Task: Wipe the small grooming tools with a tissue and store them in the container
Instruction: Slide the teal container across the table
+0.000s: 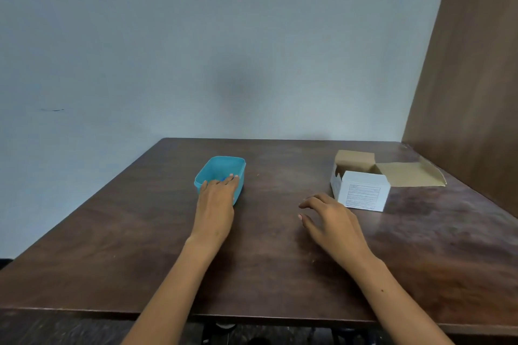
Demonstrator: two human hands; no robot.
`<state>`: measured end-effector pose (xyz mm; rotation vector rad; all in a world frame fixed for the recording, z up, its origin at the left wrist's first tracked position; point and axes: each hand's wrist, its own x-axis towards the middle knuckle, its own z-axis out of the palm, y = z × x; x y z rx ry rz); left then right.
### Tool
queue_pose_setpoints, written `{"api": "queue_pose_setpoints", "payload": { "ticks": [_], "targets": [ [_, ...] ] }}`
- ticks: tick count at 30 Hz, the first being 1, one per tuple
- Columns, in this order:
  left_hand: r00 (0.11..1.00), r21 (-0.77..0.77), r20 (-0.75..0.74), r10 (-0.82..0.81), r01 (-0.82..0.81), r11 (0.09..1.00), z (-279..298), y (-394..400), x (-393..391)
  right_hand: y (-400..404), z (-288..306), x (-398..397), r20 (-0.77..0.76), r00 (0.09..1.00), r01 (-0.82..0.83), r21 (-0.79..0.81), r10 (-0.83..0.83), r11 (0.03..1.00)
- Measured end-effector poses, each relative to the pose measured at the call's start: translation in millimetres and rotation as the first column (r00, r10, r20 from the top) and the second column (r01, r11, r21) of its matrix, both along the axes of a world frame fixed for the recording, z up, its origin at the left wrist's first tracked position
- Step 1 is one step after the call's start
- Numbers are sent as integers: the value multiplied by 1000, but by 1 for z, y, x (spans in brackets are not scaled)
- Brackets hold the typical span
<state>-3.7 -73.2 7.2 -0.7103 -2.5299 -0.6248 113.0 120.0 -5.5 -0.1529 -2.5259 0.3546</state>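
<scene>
A small turquoise plastic container [224, 166] stands open-topped on the brown wooden table [140, 246], left of centre. My left hand [217, 196] lies over its near rim with the fingers reaching into it; a bit of blue shows by the fingertips inside. Whether those fingers hold anything cannot be told. My right hand [330, 218] hovers just above the table to the right, fingers spread and loosely bent, holding nothing. No tissue or grooming tool is plainly visible.
A white cardboard box [364, 193] with its brown flaps open sits at the right, just beyond my right hand. A wooden panel [471, 92] rises along the table's right side. A pale wall stands behind the far edge.
</scene>
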Motion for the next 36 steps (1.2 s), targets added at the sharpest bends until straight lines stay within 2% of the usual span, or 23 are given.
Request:
{"api": "queue_pose_setpoints", "payload": {
  "ticks": [3,10,16,18,22,24,26,36],
  "targets": [
    [1000,69,-14,-19,20,997,6,3,4,0,0,1,-3,1000,9,-4,-9,1000],
    [996,57,-89,-14,19,998,13,17,21,1,1,3,-36,999,32,-32,-33,999],
    [994,54,-101,-50,55,997,8,27,30,14,12,-3,-261,945,223,76,-196,972],
    [990,45,-127,-53,59,997,5,27,27,30,17,-10,-204,937,315,150,-282,937],
    [978,46,-198,-61,72,996,-3,26,22,56,17,-17,45,923,368,187,-382,911],
    [972,49,-229,-60,73,996,-6,26,20,60,16,-16,30,921,376,195,-388,906],
    [965,49,-255,-56,71,996,-8,26,19,60,19,-13,-6,930,364,159,-368,917],
    [959,74,-276,-59,82,994,-11,24,17,26,17,-11,-35,997,78,90,-75,993]
  ]
}}
